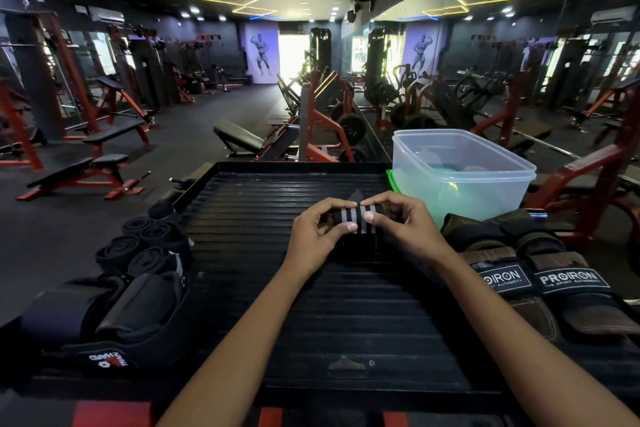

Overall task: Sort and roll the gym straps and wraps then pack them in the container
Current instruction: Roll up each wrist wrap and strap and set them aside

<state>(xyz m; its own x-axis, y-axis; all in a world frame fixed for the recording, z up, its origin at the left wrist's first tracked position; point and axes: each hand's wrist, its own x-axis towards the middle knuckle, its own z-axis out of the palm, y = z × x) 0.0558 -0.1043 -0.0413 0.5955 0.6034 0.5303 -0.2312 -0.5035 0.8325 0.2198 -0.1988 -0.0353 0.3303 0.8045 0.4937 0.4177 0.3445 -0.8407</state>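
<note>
Both hands, left hand and right hand, are pinching the striped wrap; we are rolling it, next tightening, then reaching toward the container.

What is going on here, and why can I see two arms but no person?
The camera sits on the person's head, so you look down at their own arms. You are in a gym, at a black ribbed platform. The left hand and right hand together pinch a black wrap with grey stripes, apparently rolling it up. On the left lie rolled black wraps. On the right are gloves marked PROIRON. The clear plastic container behind is where everything gets packed.
</note>
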